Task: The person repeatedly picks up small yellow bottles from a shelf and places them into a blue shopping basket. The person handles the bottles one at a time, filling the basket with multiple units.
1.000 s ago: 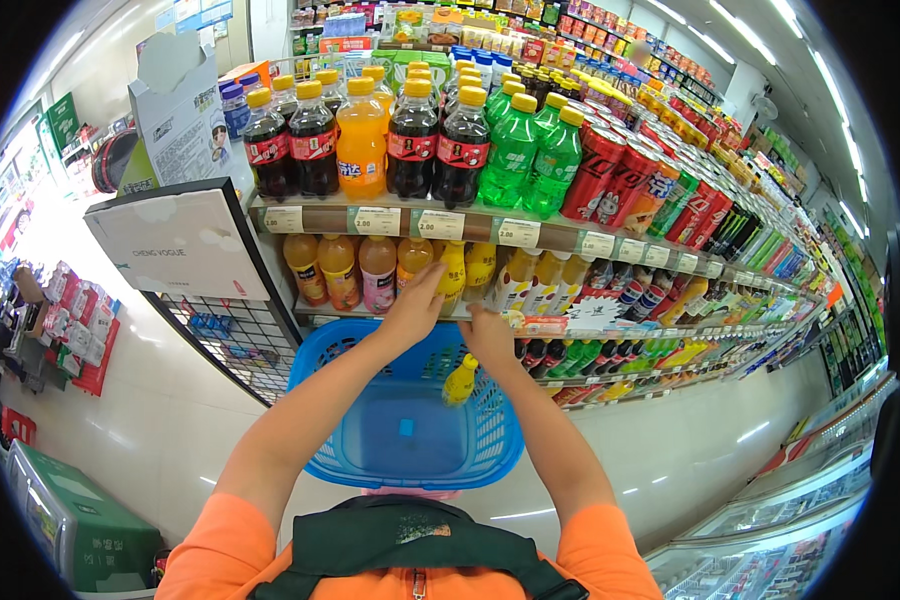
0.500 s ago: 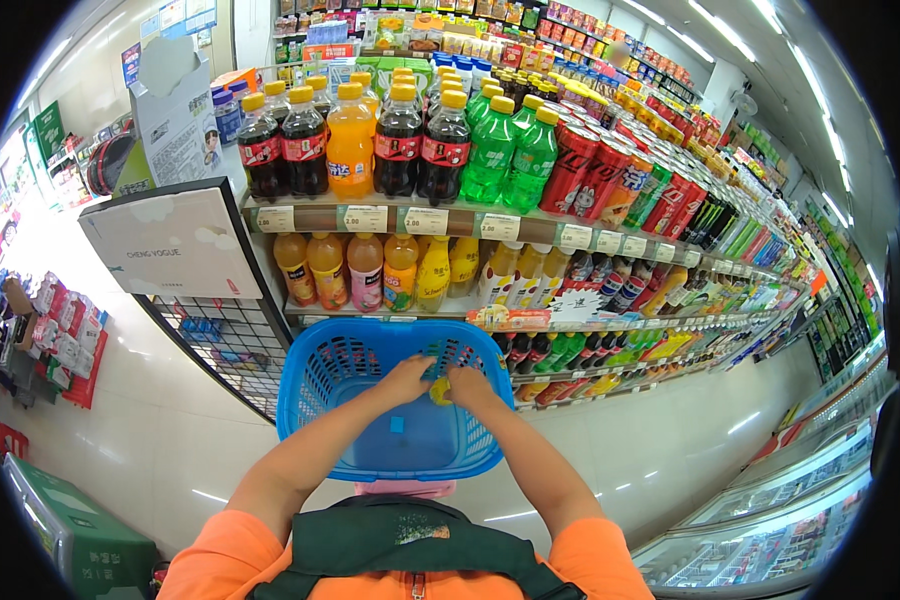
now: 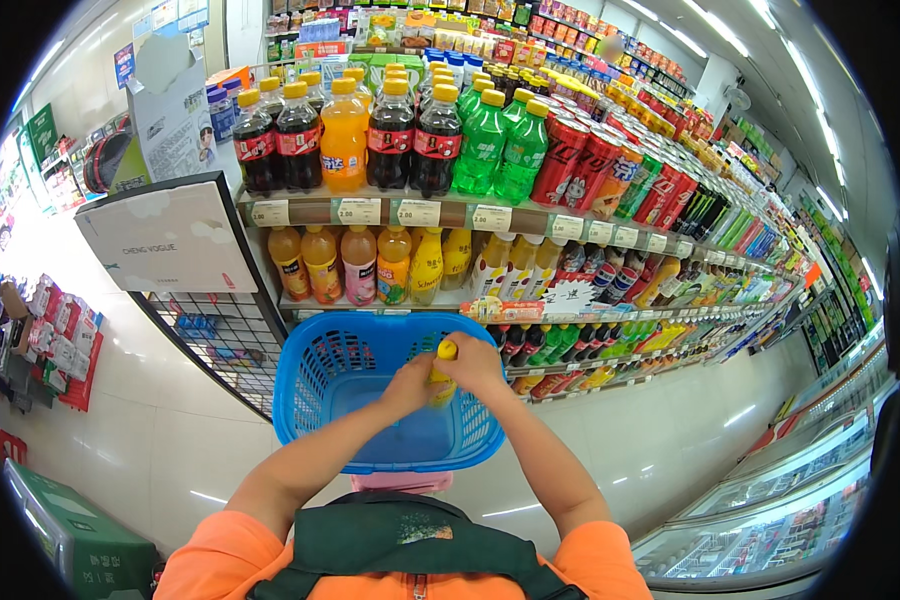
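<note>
A yellow-capped bottle (image 3: 440, 388) with a yellow body is held between my two hands, over the inside of a blue plastic basket (image 3: 420, 466). My left hand (image 3: 408, 388) is closed against the bottle's left side. Closed near the cap from the right is my right hand (image 3: 476, 364). The bottle's cap points up and away from me, and the fingers hide part of its body. Slotted walls surround the basket, whose blue floor shows below my left wrist.
A drinks shelf (image 3: 370, 212) stands just beyond the basket, with cola bottles (image 3: 298, 140), green bottles (image 3: 480, 148) and red cans (image 3: 562, 160) on top. To the left is a black wire rack (image 3: 215, 335). Something pink (image 3: 402, 482) sits under the basket. Glass-fronted coolers (image 3: 770, 510) line the right.
The yellow bottle has come up and its cap now shows. My right hand has risen toward the basket's far rim, while my left hand has moved slightly down, staying against the bottle.
</note>
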The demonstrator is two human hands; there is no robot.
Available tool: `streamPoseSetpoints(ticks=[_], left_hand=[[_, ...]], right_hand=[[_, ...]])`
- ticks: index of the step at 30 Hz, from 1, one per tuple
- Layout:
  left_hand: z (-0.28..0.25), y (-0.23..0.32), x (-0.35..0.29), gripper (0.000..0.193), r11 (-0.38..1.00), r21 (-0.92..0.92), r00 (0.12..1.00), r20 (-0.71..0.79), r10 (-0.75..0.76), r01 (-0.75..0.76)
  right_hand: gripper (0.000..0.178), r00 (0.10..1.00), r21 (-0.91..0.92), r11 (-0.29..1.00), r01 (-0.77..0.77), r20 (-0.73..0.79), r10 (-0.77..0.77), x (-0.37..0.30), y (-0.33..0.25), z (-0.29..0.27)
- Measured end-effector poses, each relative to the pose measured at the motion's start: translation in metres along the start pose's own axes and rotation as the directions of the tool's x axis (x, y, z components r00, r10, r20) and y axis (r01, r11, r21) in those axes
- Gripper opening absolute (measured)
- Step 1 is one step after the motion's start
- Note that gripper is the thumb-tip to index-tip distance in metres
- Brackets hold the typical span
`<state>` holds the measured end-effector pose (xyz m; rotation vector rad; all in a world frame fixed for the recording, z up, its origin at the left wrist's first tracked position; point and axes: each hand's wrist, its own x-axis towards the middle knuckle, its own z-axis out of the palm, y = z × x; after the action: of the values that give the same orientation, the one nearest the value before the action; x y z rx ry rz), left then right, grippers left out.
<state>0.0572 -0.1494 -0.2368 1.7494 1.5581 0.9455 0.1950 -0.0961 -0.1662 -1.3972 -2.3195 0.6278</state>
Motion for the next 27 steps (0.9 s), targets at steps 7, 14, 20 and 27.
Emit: streamPoseSetpoints(ticks=[7, 14, 20, 27], left_hand=[[-0.042, 0.051, 0.054, 0.054, 0.979, 0.021, 0.975, -0.094, 0.203, -0.202], [-0.063, 0.069, 0.109, 0.056, 0.922, 0.169, 0.898, -0.222, 0.379, -0.347], [-0.062, 0.069, 0.13, 0.052, 0.889, 0.356, 0.888, -0.248, 0.388, -0.289], [-0.054, 0.058, 0.147, 0.05, 0.922, 0.298, 0.9, -0.282, 0.332, -0.246]], right_hand=[[0.04, 0.955, 0.095, 0.974, 0.207, -0.234, -0.181, 0.029, -0.005, -0.048], [0.034, 0.924, 0.299, 0.907, 0.297, -0.328, -0.194, 0.085, 0.001, -0.071], [0.036, 0.932, 0.263, 0.928, 0.263, -0.319, -0.173, 0.116, 0.02, -0.066], [0.027, 0.851, 0.092, 0.926, 0.367, -0.435, -0.294, 0.122, 0.021, -0.065]])
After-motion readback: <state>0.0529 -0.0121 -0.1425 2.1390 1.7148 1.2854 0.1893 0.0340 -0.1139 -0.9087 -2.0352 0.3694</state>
